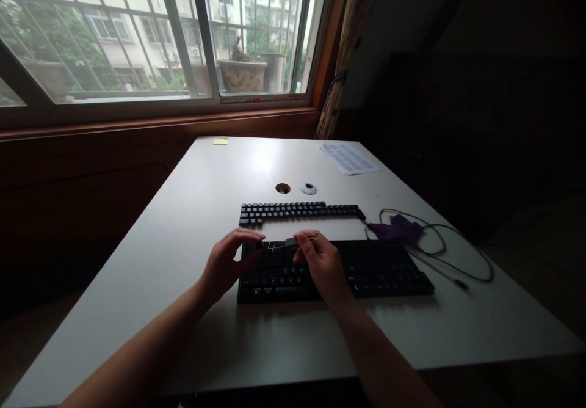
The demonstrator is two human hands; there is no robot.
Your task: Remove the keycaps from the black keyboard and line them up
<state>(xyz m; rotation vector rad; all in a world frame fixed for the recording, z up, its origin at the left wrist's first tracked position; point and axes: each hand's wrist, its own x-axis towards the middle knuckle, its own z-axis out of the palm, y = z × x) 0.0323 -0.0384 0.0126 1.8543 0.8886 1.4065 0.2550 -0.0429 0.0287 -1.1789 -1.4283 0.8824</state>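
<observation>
A black keyboard [379,267] lies on the white table, with both hands over its left half. Its upper rows look bare and dark, while keycaps show along the lower rows. My right hand [320,261] is closed around a keycap puller [290,242], whose thin wire prongs point left. Gold-coloured wire sticks out on the other side of the fingers. Just left of the prongs, my left hand [229,255] pinches a small dark keycap [259,245] between thumb and fingertips. Behind the keyboard, loose black keycaps [293,211] stand lined up in rows.
A black cable [458,267] loops at the right beside a purple cloth [398,229] and a thin stick-like thing [439,270]. Printed papers [350,159] and a yellow sticky note [220,141] lie at the far edge. Two round holes [282,189] pierce the tabletop.
</observation>
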